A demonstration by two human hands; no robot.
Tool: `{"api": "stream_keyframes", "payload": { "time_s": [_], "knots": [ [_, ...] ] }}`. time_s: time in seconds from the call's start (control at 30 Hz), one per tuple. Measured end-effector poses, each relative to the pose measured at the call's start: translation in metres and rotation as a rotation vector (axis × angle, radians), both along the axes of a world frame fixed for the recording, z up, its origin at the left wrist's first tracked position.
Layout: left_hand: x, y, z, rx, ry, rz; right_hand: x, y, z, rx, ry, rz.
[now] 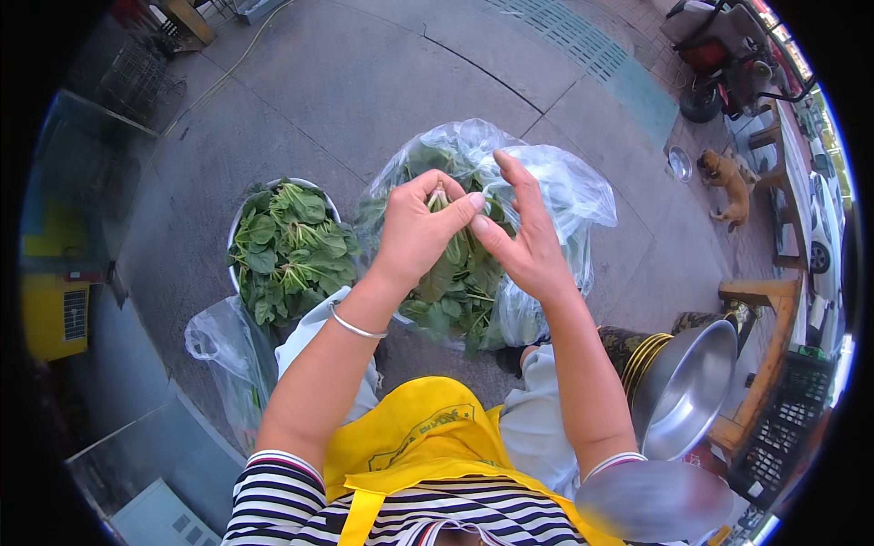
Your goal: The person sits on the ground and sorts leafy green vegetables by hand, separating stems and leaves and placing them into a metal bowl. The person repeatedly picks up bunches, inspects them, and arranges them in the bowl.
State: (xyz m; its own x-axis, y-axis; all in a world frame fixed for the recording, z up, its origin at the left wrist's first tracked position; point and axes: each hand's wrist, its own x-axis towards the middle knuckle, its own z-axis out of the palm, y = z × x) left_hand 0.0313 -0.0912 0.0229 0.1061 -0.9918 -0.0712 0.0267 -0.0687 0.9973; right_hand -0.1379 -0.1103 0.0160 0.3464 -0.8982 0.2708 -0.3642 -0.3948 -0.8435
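My left hand (418, 228), with a bangle at the wrist, grips a small leafy green plant (439, 196), likely spinach, by its pale root end. Its leaves hang down beneath the fingers. My right hand (529, 246) is raised beside it, fingers spread and nothing seen in them; its thumb tip is close to my left thumb. Below both hands, a clear plastic bag (580, 188) lies opened out around more leafy greens (447, 307). To the left, similar greens (290, 235) are heaped in a round basin (233, 263) with a pale rim.
Another clear bag (215, 338) stands by my left leg. A steel bowl (689, 389) tilts on its side at right, near a wooden bench (751, 403) and a black crate (782, 416). Farther right are a brown dog (732, 191), a metal dish (679, 164) and a parked scooter (724, 68).
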Motion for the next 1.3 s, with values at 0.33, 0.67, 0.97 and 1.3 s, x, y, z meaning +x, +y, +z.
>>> {"api": "stream_keyframes", "payload": {
  "time_s": [0.33, 0.67, 0.97, 1.3],
  "knots": [
    [0.0, 0.002, 0.007, 0.142, 0.526, 0.014, 0.031, 0.021, -0.012, 0.284, -0.176, 0.143],
    [0.048, -0.005, 0.018, -0.071, 0.347, 0.46, -0.003, -0.035, -0.141, 0.587, 0.227, -0.062],
    [0.07, -0.003, 0.029, -0.109, 0.403, 0.631, 0.05, -0.073, -0.296, 0.45, 0.38, -0.233],
    [0.074, -0.003, 0.018, -0.023, 0.374, 0.557, 0.09, -0.051, -0.325, 0.78, 0.964, -0.378]
  ]
}}
